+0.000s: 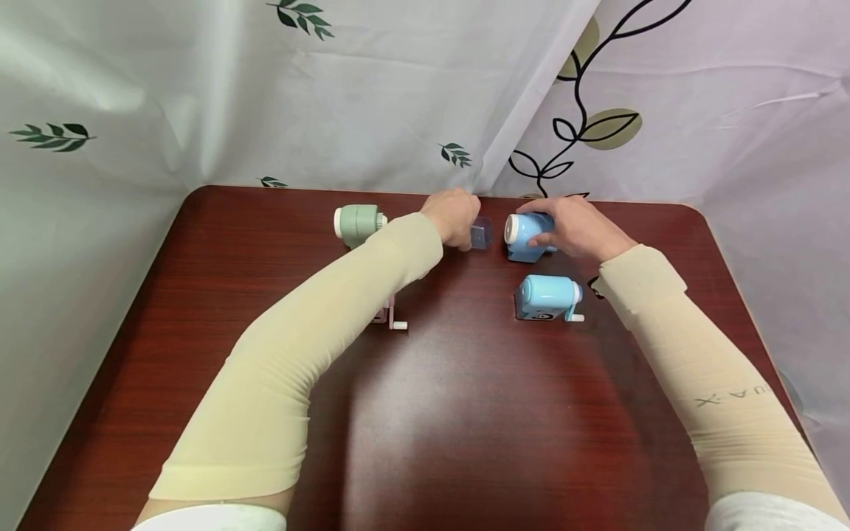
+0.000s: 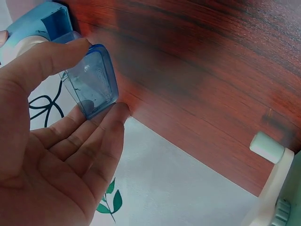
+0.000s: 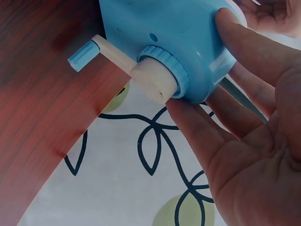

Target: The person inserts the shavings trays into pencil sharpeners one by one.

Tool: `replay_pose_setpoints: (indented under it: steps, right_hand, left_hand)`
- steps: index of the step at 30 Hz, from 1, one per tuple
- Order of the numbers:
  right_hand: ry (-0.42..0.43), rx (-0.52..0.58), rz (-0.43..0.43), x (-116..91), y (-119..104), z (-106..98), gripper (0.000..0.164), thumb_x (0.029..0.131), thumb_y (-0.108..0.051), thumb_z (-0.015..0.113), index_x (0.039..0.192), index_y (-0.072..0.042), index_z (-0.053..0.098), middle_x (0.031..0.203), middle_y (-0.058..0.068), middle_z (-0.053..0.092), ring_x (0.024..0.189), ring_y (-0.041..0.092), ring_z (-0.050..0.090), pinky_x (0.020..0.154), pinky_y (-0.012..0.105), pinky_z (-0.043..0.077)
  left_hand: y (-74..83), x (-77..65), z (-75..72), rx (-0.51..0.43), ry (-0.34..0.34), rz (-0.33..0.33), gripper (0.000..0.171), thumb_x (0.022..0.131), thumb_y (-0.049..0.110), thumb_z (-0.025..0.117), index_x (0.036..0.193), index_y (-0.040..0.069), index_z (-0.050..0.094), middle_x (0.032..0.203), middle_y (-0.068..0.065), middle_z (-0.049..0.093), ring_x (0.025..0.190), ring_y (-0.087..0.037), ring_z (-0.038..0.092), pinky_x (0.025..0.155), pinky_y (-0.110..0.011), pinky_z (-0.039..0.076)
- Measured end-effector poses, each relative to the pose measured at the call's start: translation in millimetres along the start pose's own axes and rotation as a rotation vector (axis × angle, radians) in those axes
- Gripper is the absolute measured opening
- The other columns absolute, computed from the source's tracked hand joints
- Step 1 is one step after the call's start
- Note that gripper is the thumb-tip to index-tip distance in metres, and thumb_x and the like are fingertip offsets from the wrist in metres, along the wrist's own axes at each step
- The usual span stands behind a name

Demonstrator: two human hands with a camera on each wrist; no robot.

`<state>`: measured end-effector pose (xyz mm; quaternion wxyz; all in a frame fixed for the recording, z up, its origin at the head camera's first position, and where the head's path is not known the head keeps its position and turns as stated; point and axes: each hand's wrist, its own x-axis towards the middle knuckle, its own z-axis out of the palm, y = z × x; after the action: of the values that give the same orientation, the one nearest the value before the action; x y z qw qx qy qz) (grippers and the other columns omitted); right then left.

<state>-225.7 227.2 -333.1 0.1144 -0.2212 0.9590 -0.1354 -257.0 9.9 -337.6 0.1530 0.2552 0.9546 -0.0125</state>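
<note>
My left hand [image 1: 454, 216] pinches a clear blue plastic shavings drawer [image 2: 94, 82] between thumb and fingertips. My right hand [image 1: 584, 227] grips a blue hand-crank pencil sharpener [image 3: 188, 42] near the table's back edge, thumb on one side and fingers on the other. In the left wrist view, the sharpener body [image 2: 33, 21] shows a dark open slot, and the drawer is close beside it. The sharpener's crank [image 3: 113, 54], with its blue knob, points away from my right palm. From the head view, the drawer lies just left of the sharpener.
A second, light blue crank sharpener [image 1: 546, 295] stands in front of my right hand. To the left is a green sharpener [image 1: 358, 221], partly behind my left sleeve. That sleeve mostly hides a pink one [image 1: 380, 317]. Patterned cloth [image 1: 372, 96] hangs behind the table [image 1: 465, 413].
</note>
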Motion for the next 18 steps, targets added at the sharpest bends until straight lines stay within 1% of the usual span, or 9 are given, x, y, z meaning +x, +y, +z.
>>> replay_pose_setpoints:
  steps: [7,13,18]
  right_hand:
    - [0.014,0.031,0.014,0,2,2,0.054,0.08,-0.017,0.074,0.13,-0.013,0.055,0.119,0.016,0.058,0.099,0.03,0.052,0.084,0.046,0.043]
    - [0.027,0.055,0.003,-1,6,2,0.053,0.08,-0.017,0.075,0.129,-0.012,0.056,0.12,0.015,0.058,0.099,0.03,0.053,0.084,0.046,0.044]
    - [0.053,0.056,-0.018,-3,9,2,0.053,0.079,-0.015,0.075,0.128,-0.011,0.057,0.12,0.015,0.059,0.1,0.029,0.054,0.084,0.045,0.044]
  left_hand:
    - [6.2,0.4,1.7,0.0,-0.001,0.028,0.025,0.072,0.025,0.072,0.09,0.013,0.059,0.09,0.001,0.059,0.081,-0.019,0.054,0.068,-0.035,0.048]
    - [11.2,2.5,3.0,0.023,-0.022,0.035,0.02,0.074,0.024,0.07,0.087,0.015,0.057,0.088,0.002,0.057,0.081,-0.017,0.053,0.066,-0.032,0.048]
    - [17.3,4.2,2.9,0.036,-0.025,0.036,0.02,0.074,0.024,0.07,0.088,0.016,0.058,0.09,0.002,0.057,0.081,-0.016,0.053,0.064,-0.032,0.048]
